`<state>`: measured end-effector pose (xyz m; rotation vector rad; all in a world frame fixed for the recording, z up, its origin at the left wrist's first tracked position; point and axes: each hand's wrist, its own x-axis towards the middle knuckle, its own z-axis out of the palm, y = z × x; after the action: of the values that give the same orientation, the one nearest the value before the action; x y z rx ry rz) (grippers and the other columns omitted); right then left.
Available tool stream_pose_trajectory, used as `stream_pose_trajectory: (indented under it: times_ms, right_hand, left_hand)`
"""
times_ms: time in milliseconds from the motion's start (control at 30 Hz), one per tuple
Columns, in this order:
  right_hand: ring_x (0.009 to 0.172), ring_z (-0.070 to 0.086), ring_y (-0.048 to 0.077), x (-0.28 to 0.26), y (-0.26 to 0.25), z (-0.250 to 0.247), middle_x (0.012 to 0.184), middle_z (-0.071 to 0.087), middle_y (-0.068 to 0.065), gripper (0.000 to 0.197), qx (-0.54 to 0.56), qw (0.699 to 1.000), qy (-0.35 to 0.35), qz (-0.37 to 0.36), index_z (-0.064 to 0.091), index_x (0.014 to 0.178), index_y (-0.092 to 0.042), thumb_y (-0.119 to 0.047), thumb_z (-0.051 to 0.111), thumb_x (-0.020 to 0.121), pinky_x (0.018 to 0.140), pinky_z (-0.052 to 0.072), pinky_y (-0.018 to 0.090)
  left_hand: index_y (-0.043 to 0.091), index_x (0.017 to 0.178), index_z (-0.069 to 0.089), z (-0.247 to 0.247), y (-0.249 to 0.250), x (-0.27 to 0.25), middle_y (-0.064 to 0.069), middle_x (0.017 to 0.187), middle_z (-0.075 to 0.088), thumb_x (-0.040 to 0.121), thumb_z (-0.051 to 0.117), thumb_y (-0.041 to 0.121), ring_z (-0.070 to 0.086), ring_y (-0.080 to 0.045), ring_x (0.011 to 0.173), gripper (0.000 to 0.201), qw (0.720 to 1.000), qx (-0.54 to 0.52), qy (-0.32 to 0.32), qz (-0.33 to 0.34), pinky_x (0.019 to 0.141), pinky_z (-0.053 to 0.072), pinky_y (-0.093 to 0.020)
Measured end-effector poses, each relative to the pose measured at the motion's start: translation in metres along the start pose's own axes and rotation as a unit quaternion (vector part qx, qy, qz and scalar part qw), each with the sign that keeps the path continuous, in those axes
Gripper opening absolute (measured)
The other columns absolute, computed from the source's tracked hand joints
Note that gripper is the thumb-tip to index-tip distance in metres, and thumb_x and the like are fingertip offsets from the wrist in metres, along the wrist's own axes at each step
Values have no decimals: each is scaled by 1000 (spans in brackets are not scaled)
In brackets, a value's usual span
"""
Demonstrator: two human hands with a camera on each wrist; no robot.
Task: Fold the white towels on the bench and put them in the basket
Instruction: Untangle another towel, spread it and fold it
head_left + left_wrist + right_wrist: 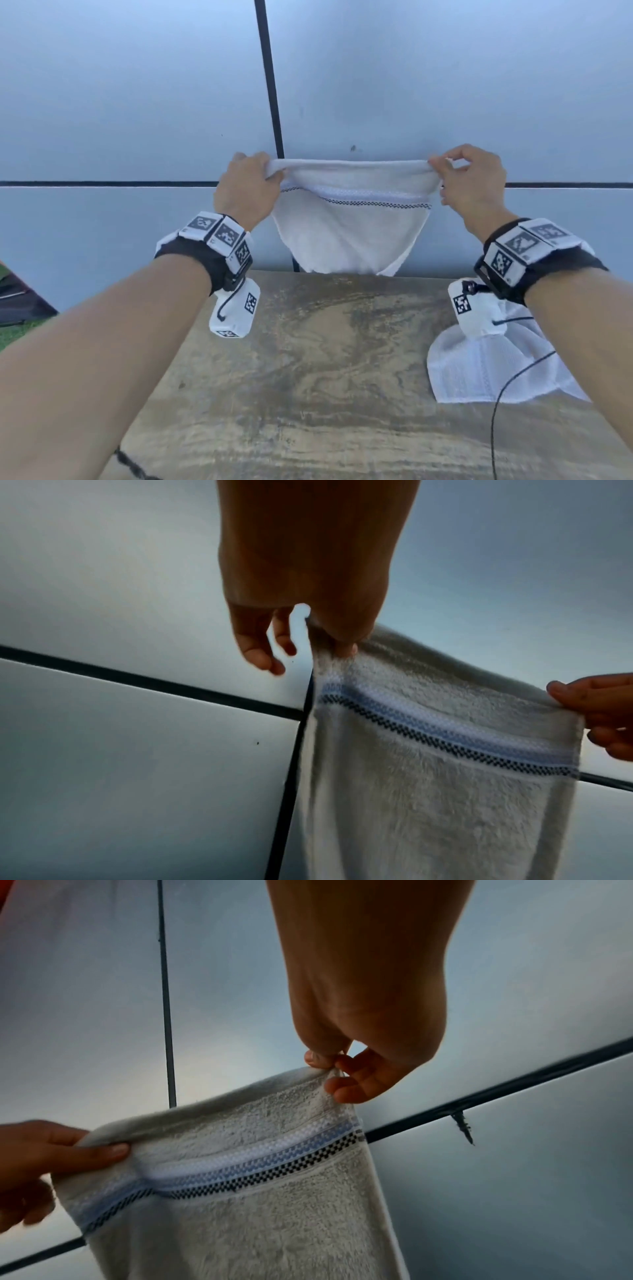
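A white towel (349, 229) with a blue and black checked band hangs in the air above the far edge of the wooden bench (308, 359). My left hand (255, 178) pinches its upper left corner; in the left wrist view the towel (438, 777) drops from that hand (337, 645). My right hand (448, 168) pinches the upper right corner, seen close in the right wrist view as the hand (330, 1066) on the towel (240, 1191). The top edge is stretched between both hands. A second white towel (486, 370) lies on the bench at the right. No basket is in view.
A pale grey panelled wall (137, 102) with black seams stands right behind the bench. A thin black cable (503, 404) runs across the bench near the second towel. Green ground and dark objects (17, 301) show at the far left.
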<state>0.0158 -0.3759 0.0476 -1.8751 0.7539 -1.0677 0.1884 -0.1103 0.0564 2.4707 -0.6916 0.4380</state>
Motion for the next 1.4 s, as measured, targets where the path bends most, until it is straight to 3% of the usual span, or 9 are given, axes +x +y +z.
stream_pose_trajectory:
  times_ms: [200,333,567,767,933,1133,1267,1333,1400]
  right_hand:
    - [60,72,27,-2,-10,8,67,68,2,15,124,989,-22,78,67,93,-11,-21,76,86,59,61,34]
    - [72,72,25,-10,-9,7,80,71,12,15,129,989,-53,57,68,90,-8,-20,75,87,66,61,33]
    - [80,75,24,-39,20,-12,86,74,9,21,32,993,-99,64,70,89,-8,-27,75,87,76,61,39]
    - [68,64,19,-107,54,-36,69,71,4,12,-105,973,-202,38,72,76,-20,-26,75,86,69,51,34]
    - [65,60,16,-170,62,-62,68,69,2,16,-103,967,-229,42,72,72,-20,-11,75,85,61,46,19]
    - [77,64,19,-212,47,-98,76,68,-2,18,-82,968,-237,23,73,83,-24,-7,73,86,73,50,20]
    - [89,59,-1,-233,25,-119,96,67,-6,7,-93,971,-218,-12,72,89,-26,-18,72,88,75,39,7]
    - [99,60,3,-242,18,-127,105,67,-8,8,-80,972,-217,-29,69,91,-25,-17,68,91,85,43,12]
    - [98,63,15,-252,10,-136,102,71,-6,9,-70,972,-224,-31,62,89,-24,-17,62,96,90,49,28]
  left_hand:
    - [13,78,55,-7,-4,10,-4,66,60,96,57,35,69,-27,55,28,989,-101,-92,-60,49,50,-25]
    - [11,74,60,-4,-12,7,0,69,46,94,64,16,63,-25,73,21,933,-341,-68,-96,76,60,-37]
    - [6,61,51,-16,-37,-26,-3,56,38,94,67,19,28,-13,48,38,983,-141,-114,22,46,23,-22]
    - [3,71,68,-4,-75,-92,-1,53,44,95,65,16,32,-7,40,27,964,-96,-249,-7,41,26,-14]
    - [26,93,81,-9,-90,-159,9,45,47,95,67,24,32,-6,39,15,939,-90,-331,-2,42,28,-18]
    - [37,45,63,-53,-91,-201,6,48,32,93,69,32,26,-15,49,48,926,-100,-363,-14,52,22,-27]
    - [38,46,66,-90,-77,-222,8,45,30,93,68,34,24,-9,42,46,929,-86,-359,-17,44,19,-19]
    - [48,53,70,-106,-70,-232,5,47,31,93,67,35,23,-10,43,43,932,-83,-352,-10,45,19,-20]
    - [25,62,73,-117,-65,-242,3,48,33,95,66,33,24,-11,43,35,937,-77,-340,-2,48,19,-23]
